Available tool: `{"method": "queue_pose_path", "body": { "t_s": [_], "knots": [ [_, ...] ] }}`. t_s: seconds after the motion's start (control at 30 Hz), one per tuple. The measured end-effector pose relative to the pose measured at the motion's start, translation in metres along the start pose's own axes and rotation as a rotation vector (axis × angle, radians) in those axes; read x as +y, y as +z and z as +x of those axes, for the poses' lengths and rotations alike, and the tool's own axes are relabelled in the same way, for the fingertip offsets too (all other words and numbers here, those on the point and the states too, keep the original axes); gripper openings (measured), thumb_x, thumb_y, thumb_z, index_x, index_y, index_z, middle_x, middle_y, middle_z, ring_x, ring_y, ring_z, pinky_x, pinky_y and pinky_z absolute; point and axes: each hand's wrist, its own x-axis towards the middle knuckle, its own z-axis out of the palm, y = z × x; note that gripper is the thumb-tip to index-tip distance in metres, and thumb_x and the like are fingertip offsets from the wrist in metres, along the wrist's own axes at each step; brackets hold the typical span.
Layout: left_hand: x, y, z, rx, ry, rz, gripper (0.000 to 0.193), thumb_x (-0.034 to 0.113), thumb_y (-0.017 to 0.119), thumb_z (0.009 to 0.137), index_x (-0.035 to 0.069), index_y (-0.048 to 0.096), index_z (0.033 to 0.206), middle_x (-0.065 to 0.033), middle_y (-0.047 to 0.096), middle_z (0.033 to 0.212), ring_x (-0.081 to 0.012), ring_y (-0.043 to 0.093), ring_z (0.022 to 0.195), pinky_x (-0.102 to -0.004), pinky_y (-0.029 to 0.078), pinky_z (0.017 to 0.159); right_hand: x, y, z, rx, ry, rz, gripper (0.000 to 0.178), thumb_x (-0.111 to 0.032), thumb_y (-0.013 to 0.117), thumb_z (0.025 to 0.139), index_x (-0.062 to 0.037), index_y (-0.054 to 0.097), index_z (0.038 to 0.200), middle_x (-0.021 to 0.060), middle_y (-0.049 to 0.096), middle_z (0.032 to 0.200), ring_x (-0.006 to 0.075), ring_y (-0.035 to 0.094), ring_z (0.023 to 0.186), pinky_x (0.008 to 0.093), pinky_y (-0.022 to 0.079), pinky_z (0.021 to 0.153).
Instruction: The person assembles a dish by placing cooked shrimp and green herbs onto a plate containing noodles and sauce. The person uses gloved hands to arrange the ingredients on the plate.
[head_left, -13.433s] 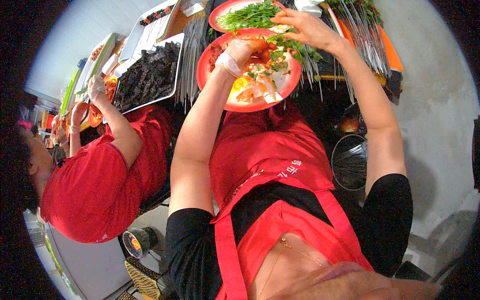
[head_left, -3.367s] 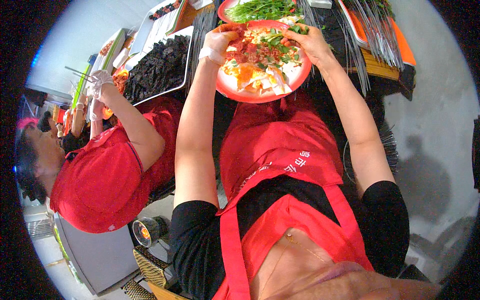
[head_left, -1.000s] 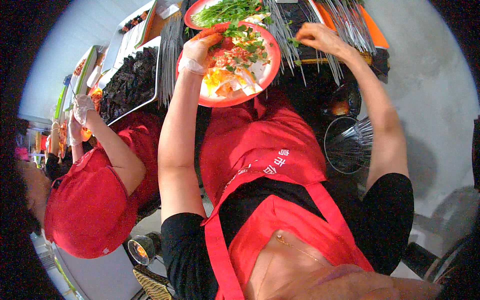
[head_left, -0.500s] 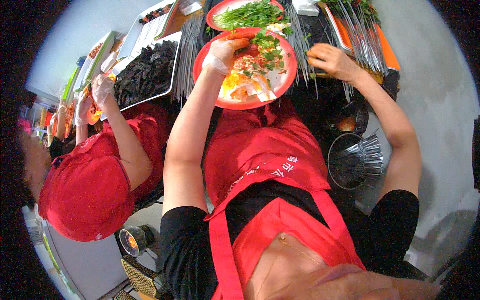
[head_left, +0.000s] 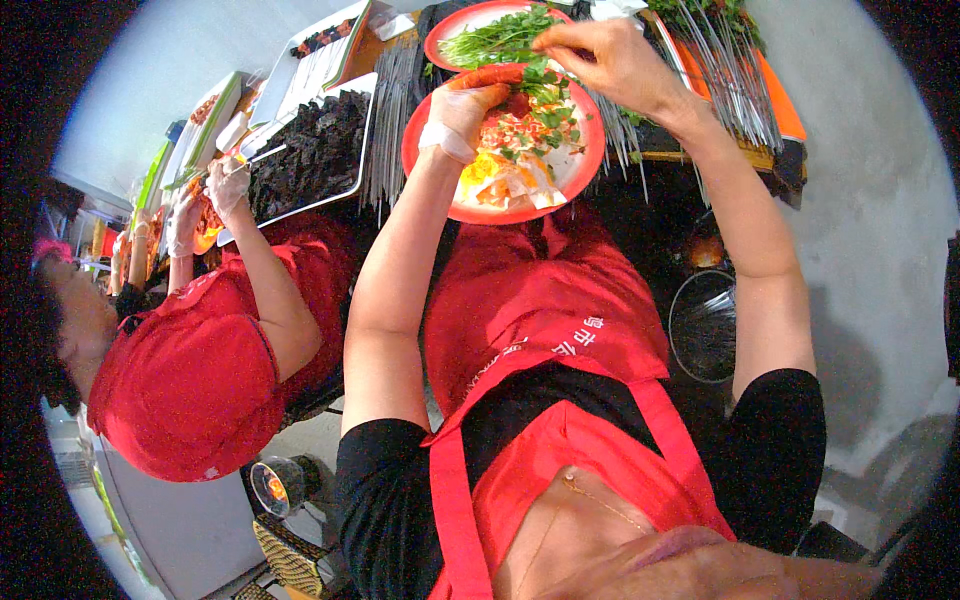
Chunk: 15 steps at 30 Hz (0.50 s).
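Note:
My left hand (head_left: 468, 112), in a clear glove, is curled over the left side of a red-rimmed white plate (head_left: 592, 150). Its fingers look red-orange, and I cannot make out what is in them; leafy green sprigs (head_left: 545, 88) lie against the fingertips. Chopped reddish food (head_left: 510, 132) and orange-stained white pieces (head_left: 505, 180) are on this plate. Bare and reaching in from the right, my right hand (head_left: 612, 62) has its fingertips pinched on green herb stems (head_left: 510, 38) at a second red-rimmed plate (head_left: 436, 42) just beyond.
Metal skewers lie left (head_left: 390, 130) and right (head_left: 730, 85) of the plates. Left of them is a white tray (head_left: 362, 150) of dark pieces. A co-worker in a red cap (head_left: 185, 400) works with gloved hands close on my left. A wire basket (head_left: 702, 325) stands low right.
My right hand has moved left and away from me, from beside the near plate to the herbs on the far one. My left hand stays at the near plate.

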Motion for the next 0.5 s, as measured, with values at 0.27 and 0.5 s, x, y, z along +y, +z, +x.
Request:
{"method": "queue_pose_path", "body": {
  "t_s": [0.27,0.5],
  "knots": [
    [0.001,-0.005,-0.005,-0.030,-0.005,-0.047,0.023,-0.001,0.052,0.079,-0.005,0.058,0.100,-0.0135,0.062,0.092,-0.0223,0.062,0.076,-0.0312,0.051,0.069,0.019,0.020,-0.026,-0.028,0.025,-0.046,0.015,-0.014,0.052,0.079,-0.0065,0.060,0.089,0.0110,0.062,0.081,0.0286,0.060,0.074,0.0374,0.048,0.066],
    [-0.002,-0.007,-0.001,-0.069,-0.046,-0.130,0.023,-0.001,0.051,0.080,-0.005,0.057,0.102,-0.0139,0.061,0.094,-0.0221,0.061,0.079,-0.0316,0.051,0.072,0.024,0.027,-0.033,-0.026,0.009,0.011,0.018,-0.014,0.053,0.078,-0.0055,0.061,0.092,0.0122,0.062,0.081,0.0283,0.060,0.075,0.0369,0.048,0.067]
  ]
}}
